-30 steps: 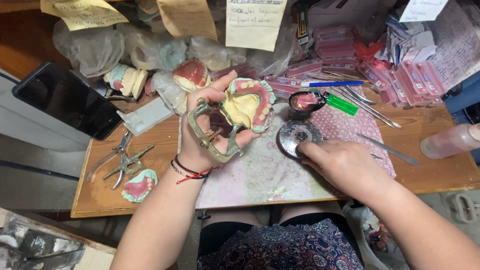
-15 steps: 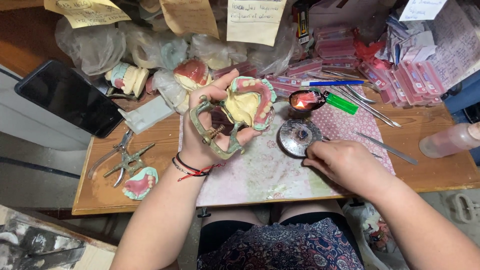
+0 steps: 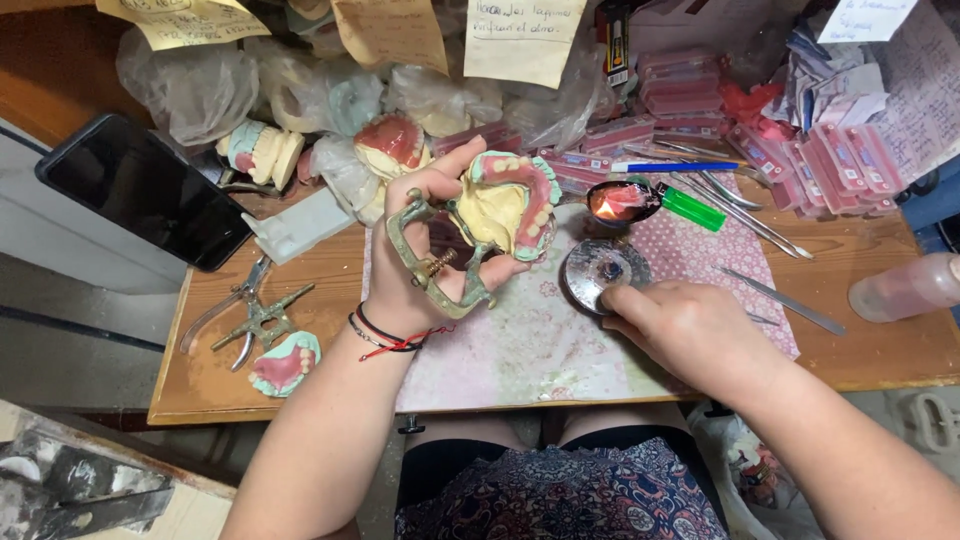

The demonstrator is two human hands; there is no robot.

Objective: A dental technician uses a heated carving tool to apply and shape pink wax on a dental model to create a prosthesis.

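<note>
My left hand [image 3: 415,255] is raised above the bench and grips a brass hinged articulator [image 3: 425,262] that carries a yellow plaster jaw cast [image 3: 505,205] with a green and pink wax rim and teeth. My right hand [image 3: 685,335] rests low on the patterned mat [image 3: 530,345], its fingertips at the edge of a small round metal burner [image 3: 603,270]. Whether it pinches a thin tool is hidden by the fingers. Just behind the burner, a metal spoon [image 3: 618,200] holds glowing molten pink wax.
A black phone [image 3: 145,190] lies at the left. Pliers [image 3: 245,315] and a loose pink denture [image 3: 285,362] sit near the front left edge. Metal spatulas [image 3: 785,300], a green lighter [image 3: 692,208], boxes of pink wax, bagged casts and a clear bottle [image 3: 905,285] crowd the back and right.
My right hand slid slightly left and closer to the round burner. The left hand holds the articulator and cast nearly still, tilted a little.
</note>
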